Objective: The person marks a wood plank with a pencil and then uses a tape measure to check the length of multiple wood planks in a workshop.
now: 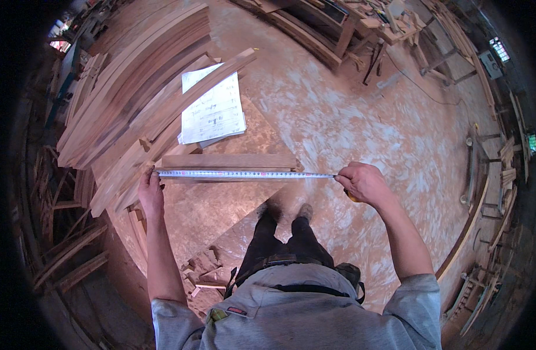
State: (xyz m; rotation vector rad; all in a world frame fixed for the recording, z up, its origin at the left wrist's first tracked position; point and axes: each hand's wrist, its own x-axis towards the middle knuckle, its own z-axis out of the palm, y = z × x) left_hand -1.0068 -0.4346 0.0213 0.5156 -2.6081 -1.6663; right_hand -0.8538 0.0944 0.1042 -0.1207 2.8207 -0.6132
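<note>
A tape measure (244, 174) is drawn out straight between my two hands, its pale blade running left to right. My left hand (152, 191) pinches the blade at its left end, by the left end of a short wooden board (230, 161). Out past the board's right end, my right hand (363, 182) is closed around the tape's case; only a yellow bit of it shows under the fingers. The blade lies along the near edge of the board and reaches beyond it to the right. The board rests on a wide sheet-like work surface (204, 209).
Several long planks (141, 81) are stacked at the far left. Handwritten papers (214, 111) lie partly under one plank. Wood scraps (205, 265) lie near my feet, at left. A cluttered wooden bench (338, 44) stands at the far side; timber (469, 224) lines the right.
</note>
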